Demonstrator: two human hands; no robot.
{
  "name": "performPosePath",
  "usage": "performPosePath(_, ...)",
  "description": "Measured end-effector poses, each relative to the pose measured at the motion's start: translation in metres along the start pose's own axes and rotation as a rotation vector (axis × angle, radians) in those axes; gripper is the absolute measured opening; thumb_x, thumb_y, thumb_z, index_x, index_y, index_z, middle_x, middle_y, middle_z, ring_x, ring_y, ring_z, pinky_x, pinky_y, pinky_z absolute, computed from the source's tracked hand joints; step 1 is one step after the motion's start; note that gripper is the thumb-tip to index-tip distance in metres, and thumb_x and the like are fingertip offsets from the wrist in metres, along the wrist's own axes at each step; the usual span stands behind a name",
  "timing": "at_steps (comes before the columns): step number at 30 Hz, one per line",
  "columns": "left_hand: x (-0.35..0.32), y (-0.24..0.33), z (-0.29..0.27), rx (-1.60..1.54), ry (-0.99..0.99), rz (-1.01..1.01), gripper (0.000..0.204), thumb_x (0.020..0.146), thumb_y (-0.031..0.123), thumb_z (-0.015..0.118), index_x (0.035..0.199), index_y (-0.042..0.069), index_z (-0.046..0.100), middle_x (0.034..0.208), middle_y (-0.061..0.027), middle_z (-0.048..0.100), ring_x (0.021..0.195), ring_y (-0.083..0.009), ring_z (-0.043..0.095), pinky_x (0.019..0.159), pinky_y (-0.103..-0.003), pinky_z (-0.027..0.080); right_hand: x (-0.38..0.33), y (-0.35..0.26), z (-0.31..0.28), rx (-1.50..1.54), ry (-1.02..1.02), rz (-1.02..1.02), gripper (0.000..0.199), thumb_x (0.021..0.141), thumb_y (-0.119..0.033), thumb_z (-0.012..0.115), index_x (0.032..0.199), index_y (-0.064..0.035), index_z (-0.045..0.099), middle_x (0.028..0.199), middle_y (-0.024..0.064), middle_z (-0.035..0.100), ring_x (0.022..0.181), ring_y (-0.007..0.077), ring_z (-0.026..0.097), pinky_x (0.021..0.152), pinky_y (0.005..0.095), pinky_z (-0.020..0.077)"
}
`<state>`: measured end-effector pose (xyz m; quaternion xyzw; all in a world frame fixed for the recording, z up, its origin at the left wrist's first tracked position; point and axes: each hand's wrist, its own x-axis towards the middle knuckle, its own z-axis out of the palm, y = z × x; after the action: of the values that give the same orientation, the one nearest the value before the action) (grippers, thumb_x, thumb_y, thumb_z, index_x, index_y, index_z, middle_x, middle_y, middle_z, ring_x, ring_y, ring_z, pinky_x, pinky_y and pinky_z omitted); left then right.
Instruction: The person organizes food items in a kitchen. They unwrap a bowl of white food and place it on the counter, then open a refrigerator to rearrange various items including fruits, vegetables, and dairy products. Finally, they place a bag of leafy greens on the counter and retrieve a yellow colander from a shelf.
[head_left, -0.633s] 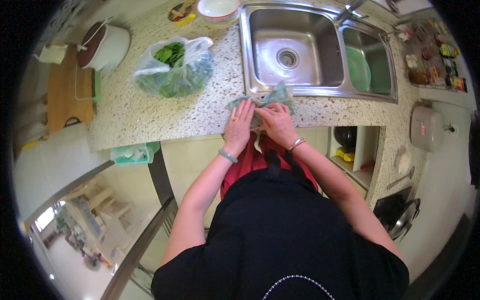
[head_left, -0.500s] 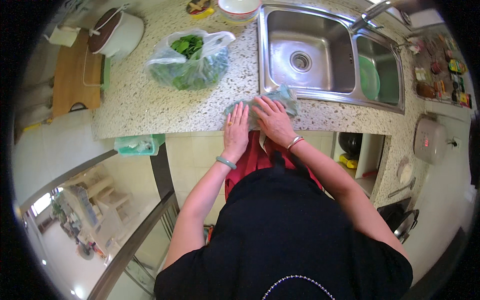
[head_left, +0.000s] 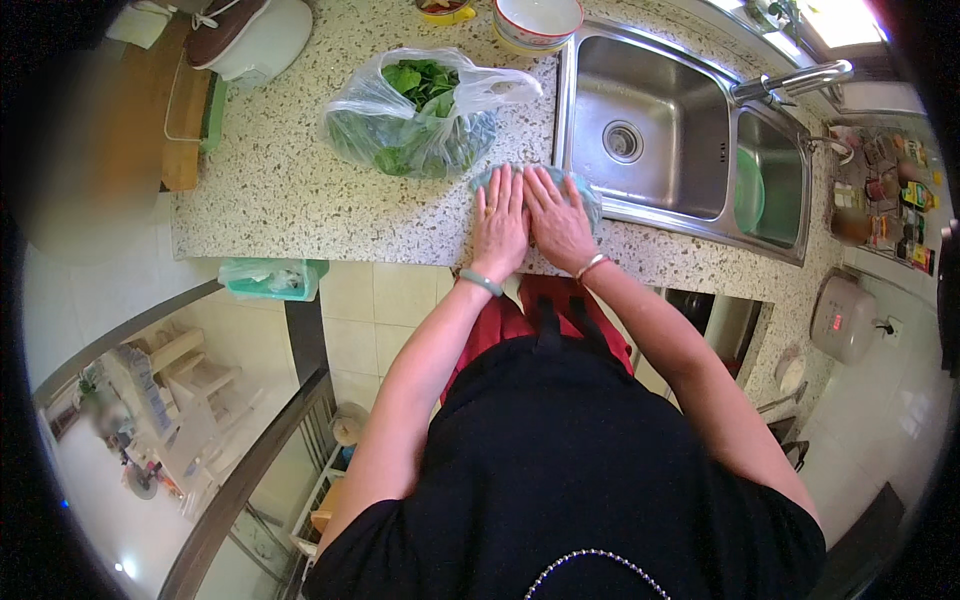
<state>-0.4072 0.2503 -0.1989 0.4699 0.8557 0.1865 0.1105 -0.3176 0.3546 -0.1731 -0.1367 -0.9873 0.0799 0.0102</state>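
A crumpled, pale blue-green cloth lies flattened on the speckled counter, by the sink's near left corner. My left hand rests flat on it, fingers stretched out and pointing away from me. Beside it, nearly touching, my right hand also presses flat on the cloth with straight fingers. Both palms hide much of the cloth. Just beyond and left of my hands sits a clear plastic bag of leafy greens, its mouth loosely open.
Right of my hands is a steel double sink with a faucet and a green basin in its smaller bowl. Bowls stand behind. At the far left are a white pot and a cutting board. A teal bin hangs below the counter edge.
My hands have come closer together, fingers now side by side and pointing more straight ahead on the cloth. The cloth is flatter and more covered. The head view has shifted a little.
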Motion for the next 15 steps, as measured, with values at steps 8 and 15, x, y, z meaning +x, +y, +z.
performPosePath(8, 0.033, -0.007, 0.002, 0.113, 0.093, -0.009, 0.059, 0.097, 0.025, 0.038, 0.149, 0.004, 0.024, 0.158, -0.0127, 0.018, 0.147, -0.0250, 0.013, 0.118, -0.045, 0.008, 0.035, 0.016, 0.005, -0.038, 0.021, 0.001, 0.056, 0.092, -0.021, 0.040, 0.146, -0.0043, 0.034, 0.155, 0.0086, 0.026, 0.145, 0.0228, 0.020, 0.118, 0.0471, 0.0110)
performPosePath(15, -0.009, -0.032, -0.022, 0.092, 0.015, 0.048, 0.060, 0.096, 0.028, 0.044, 0.149, 0.006, 0.026, 0.157, -0.0108, 0.022, 0.146, -0.0239, 0.016, 0.118, -0.044, 0.011, 0.017, -0.025, 0.012, 0.076, -0.031, 0.044, 0.059, 0.091, -0.018, 0.045, 0.147, -0.0067, 0.032, 0.157, 0.0079, 0.023, 0.147, 0.0242, 0.014, 0.117, 0.0487, 0.0044)
